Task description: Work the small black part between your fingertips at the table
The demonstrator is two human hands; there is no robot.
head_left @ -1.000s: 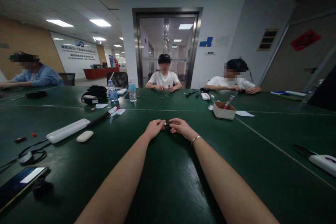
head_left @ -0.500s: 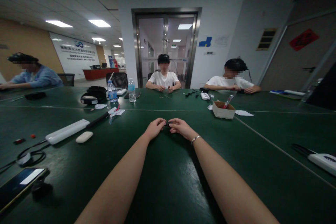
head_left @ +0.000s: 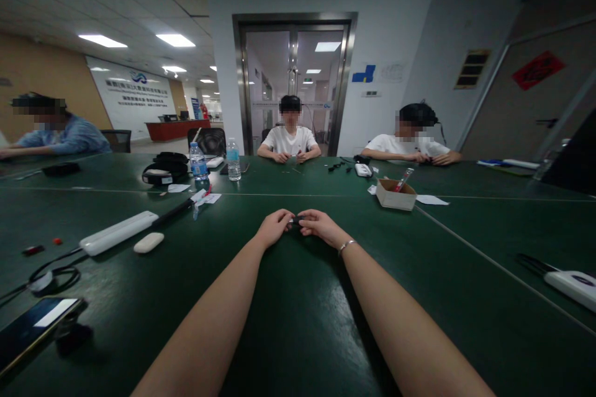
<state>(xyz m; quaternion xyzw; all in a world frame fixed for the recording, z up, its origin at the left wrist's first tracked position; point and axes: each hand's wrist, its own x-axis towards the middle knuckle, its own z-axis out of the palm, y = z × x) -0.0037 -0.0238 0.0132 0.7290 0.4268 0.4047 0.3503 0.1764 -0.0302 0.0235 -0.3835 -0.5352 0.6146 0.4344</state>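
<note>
Over the middle of the green table (head_left: pixel 298 335), my left hand (head_left: pixel 274 228) and my right hand (head_left: pixel 321 227) meet at a small black object (head_left: pixel 297 220). Fingertips of both hands are closed on its two ends. A light, shiny bit shows on its left end, beside my left fingers. The object is too small and too covered for me to make out its kind. A bracelet (head_left: pixel 346 247) circles my right wrist.
On the left lie a white oval case (head_left: pixel 149 242), a long white device (head_left: pixel 118 232) and a phone (head_left: pixel 40 325). Ahead stand two water bottles (head_left: pixel 233 161) and an open box (head_left: pixel 395 196). Several people sit across the table, one directly opposite (head_left: pixel 289 139).
A light, shiny bit now shows between my left fingers and the black object, where only black showed before. Both hands have stayed in almost the same place.
</note>
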